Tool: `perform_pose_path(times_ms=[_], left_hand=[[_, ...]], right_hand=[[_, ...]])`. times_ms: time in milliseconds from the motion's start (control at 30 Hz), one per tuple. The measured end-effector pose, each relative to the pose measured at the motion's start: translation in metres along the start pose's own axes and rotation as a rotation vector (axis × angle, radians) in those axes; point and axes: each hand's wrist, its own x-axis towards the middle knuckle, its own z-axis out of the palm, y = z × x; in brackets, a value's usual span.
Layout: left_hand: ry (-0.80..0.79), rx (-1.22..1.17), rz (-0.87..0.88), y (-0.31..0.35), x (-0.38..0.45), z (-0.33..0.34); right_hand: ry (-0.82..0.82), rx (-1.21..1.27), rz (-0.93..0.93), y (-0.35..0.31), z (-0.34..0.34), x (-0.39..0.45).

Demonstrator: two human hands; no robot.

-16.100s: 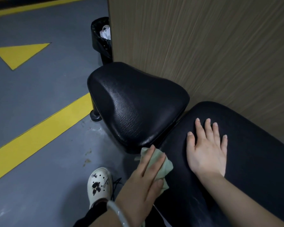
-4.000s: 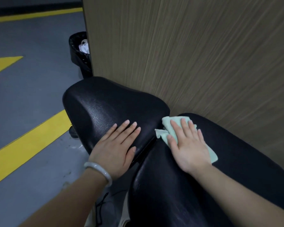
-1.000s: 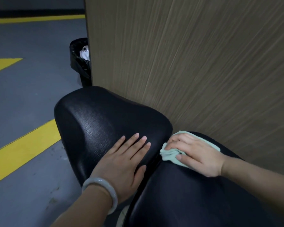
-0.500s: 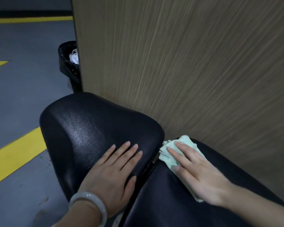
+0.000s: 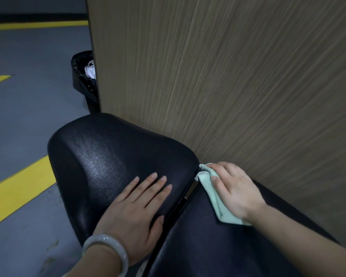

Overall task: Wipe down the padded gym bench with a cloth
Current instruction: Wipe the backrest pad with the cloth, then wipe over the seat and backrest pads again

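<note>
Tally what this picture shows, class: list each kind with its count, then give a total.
Bench pads: 2, seat pad and long pad
Hands: 2, left hand, right hand
Cloth: 1
Bracelet: 1
Bin: 1
Total: 7

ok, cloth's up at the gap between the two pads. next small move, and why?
Probably drag the cloth back toward the body along the long pad. The right hand presses it flat at that pad's far end, beside the wood panel, so little surface remains ahead. The left hand lies flat on the seat pad, steadying it.
</note>
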Motion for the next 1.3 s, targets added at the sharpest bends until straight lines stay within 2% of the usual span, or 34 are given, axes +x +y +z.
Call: perform_pose_path(times_ms=[67,200,333,467,600,733,867,1067,1167,1300], left_hand=[[-0.012,0.013,0.003,-0.001,0.001,0.001],[-0.003,-0.009,0.002,-0.001,0.003,0.001],[-0.009,-0.015,0.002,-0.001,0.002,0.001],[-0.011,-0.003,0.002,-0.001,0.002,0.002],[-0.008,-0.018,0.006,-0.002,0.002,0.001],[-0.005,-0.02,0.004,0.0,0.003,-0.003],[-0.016,-0.028,0.011,-0.002,0.002,-0.001],[-0.026,-0.053,0.016,-0.003,0.003,0.001],[-0.032,-0.071,0.013,-0.003,0.003,-0.002],[-0.098,-0.087,-0.005,-0.002,0.003,-0.006]], right_hand=[[0.026,0.007,0.098,-0.018,0.006,-0.011],[-0.067,0.049,0.18,-0.067,0.01,-0.043],[-0.051,0.019,0.195,-0.06,0.008,-0.03],[-0.025,0.004,0.336,-0.048,0.008,0.001],[0.027,0.011,0.444,-0.071,0.011,-0.008],[-0.008,0.036,0.429,-0.102,0.017,-0.034],[0.002,0.053,0.435,-0.084,0.014,-0.017],[0.037,0.05,0.594,-0.079,0.015,0.001],[0.096,0.052,0.561,-0.104,0.022,-0.029],[0.033,0.069,0.566,-0.097,0.018,-0.021]])
